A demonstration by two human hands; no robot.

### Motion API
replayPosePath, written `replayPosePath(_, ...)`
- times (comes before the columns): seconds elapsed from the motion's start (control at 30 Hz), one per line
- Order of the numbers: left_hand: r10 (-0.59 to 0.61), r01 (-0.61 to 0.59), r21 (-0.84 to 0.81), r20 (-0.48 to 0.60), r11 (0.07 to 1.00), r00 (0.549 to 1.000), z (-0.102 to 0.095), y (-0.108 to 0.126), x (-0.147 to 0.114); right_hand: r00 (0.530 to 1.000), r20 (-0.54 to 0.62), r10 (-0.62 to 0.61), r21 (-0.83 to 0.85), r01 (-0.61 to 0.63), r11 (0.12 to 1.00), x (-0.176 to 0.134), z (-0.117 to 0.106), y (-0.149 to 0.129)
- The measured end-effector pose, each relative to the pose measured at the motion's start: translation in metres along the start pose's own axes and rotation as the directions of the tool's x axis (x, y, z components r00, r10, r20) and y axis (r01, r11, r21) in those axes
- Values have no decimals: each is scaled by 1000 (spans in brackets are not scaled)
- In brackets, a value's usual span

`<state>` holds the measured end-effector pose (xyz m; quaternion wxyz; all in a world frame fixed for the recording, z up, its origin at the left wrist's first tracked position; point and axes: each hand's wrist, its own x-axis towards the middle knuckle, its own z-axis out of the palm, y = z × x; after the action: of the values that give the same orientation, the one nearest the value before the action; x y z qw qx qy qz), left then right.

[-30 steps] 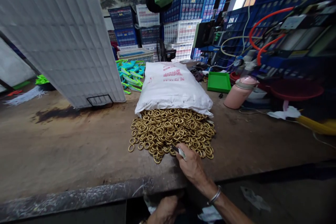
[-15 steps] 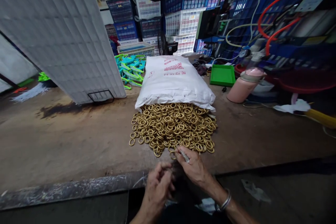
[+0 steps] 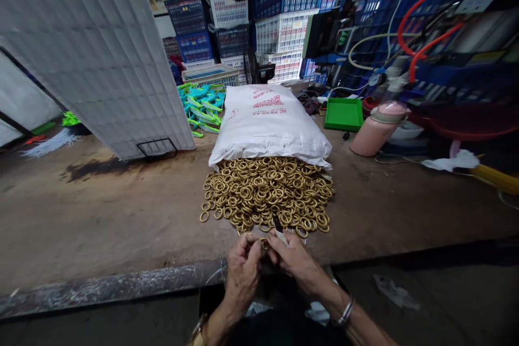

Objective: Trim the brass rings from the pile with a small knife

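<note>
Worn, stained benchtop (image 3: 121, 221), its scuffed near edge running just beyond my wrists. Nearest: my left hand (image 3: 242, 270), thumb and fingertips pinched together on one brass-coloured ring (image 3: 264, 243); my right hand (image 3: 299, 260), fingertips meeting that ring from the other side, its grip also closed around a small pale-handled tool (image 3: 281, 235). Key relation: the ring lies between both sets of fingertips, neither hand clearly nearer, and just left of the tool, whose long axis points away from me, tip leaning left (the ring, being round, offers no long axis to mark). Beyond: a heap of loose rings (image 3: 270, 192), spread against the near end of a white sack (image 3: 271, 127). Farther: a green tray (image 3: 344, 114), right; stacked crates (image 3: 281, 35), behind.
</note>
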<state>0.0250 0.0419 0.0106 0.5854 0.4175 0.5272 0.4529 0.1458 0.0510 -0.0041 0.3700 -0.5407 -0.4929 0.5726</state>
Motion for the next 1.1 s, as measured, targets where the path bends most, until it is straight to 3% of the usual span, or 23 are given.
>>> replayPosePath(0.1,-26,26,-2,45,1000,999,-1,-2,0,1000,-15,-10,27,10,1000,1,1,2)
replayPosePath(0.23,-85,88,-6,181,996,980,-5,-5,-1,991,-104,-89,-86,80,993,1,-2,2)
replayPosePath(0.37,-139,173,-100,282,980,949,-5,-12,-4,987,-107,-118,-164,99,981,-3,-5,1)
replayPosePath(0.53,-133,182,-157,278,971,951,-2,-13,-10,990,-74,-121,-59,117,991,-8,-7,2)
replayPosePath(0.63,-133,183,-173,263,968,955,1,-12,-13,984,-111,-139,-153,122,981,-11,-10,3)
replayPosePath(0.73,-142,189,-185,238,965,961,2,-12,-14,973,-120,-195,-339,144,929,-14,-12,5)
replayPosePath(0.87,-121,158,-160,220,974,968,3,-12,-12,972,-9,-233,-566,187,803,-21,-11,7)
replayPosePath(1.1,-57,79,-91,223,993,973,-2,-15,-9,959,32,-281,-740,212,639,-25,-10,4)
